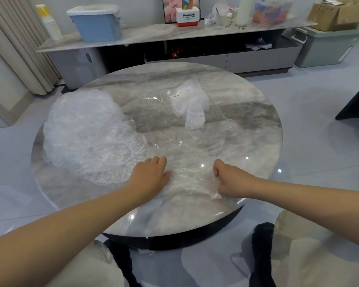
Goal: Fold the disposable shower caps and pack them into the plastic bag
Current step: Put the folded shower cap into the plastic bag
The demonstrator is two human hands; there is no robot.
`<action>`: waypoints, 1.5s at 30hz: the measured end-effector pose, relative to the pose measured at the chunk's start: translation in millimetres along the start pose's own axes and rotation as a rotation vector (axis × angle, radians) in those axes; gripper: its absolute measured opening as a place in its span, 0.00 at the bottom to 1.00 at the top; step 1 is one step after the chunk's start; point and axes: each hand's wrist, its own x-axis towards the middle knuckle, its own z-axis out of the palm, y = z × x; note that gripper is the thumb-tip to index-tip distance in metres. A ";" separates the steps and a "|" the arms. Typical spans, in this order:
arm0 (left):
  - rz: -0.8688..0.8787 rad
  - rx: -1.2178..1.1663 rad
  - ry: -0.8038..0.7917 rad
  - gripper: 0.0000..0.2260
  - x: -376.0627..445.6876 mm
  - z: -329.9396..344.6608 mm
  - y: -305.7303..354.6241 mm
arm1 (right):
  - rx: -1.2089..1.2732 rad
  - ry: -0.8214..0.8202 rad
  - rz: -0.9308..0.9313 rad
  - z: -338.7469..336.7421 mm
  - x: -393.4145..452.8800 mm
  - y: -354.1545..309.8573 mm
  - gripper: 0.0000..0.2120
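A round marble worktop (pixel 247 112) is seen in the middle of the frame, with a pale floor around it and a long low shelf (pixel 133 36) behind it at the top. A blue tub (pixel 96 24), a white and red box (pixel 188 16) and a cardboard box (pixel 336 14) are set on that shelf. A big heap of clear shower caps (pixel 85 133) is piled on the left part of the worktop. The plastic bag (pixel 184 112) is laid flat in the upper middle, and a few folded caps (pixel 192 104) are seen inside it. One clear shower cap (pixel 192 183) is spread out at the near edge, between the hands. The left hand (pixel 150 175) is laid on its left side, with the fingers bent down onto it. Its right side is pinched by the curled fingers of the right hand (pixel 229 179).
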 end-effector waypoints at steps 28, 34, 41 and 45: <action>0.405 -0.676 -0.290 0.23 -63.7 3.2 22.5 | 0.026 -0.003 -0.452 -9.2 -3.2 -26.8 0.18; 0.422 -0.810 -0.246 0.20 -67.8 -4.5 21.3 | -0.160 -0.204 -0.469 2.4 2.3 -21.5 0.27; -0.196 -1.009 -0.264 0.25 -58.5 -12.8 24.9 | -0.181 -0.164 -0.463 2.1 6.3 -21.7 0.17; -0.419 -1.199 -0.275 0.26 -42.1 -10.1 27.4 | -0.081 -0.128 -0.421 6.5 8.9 -22.9 0.14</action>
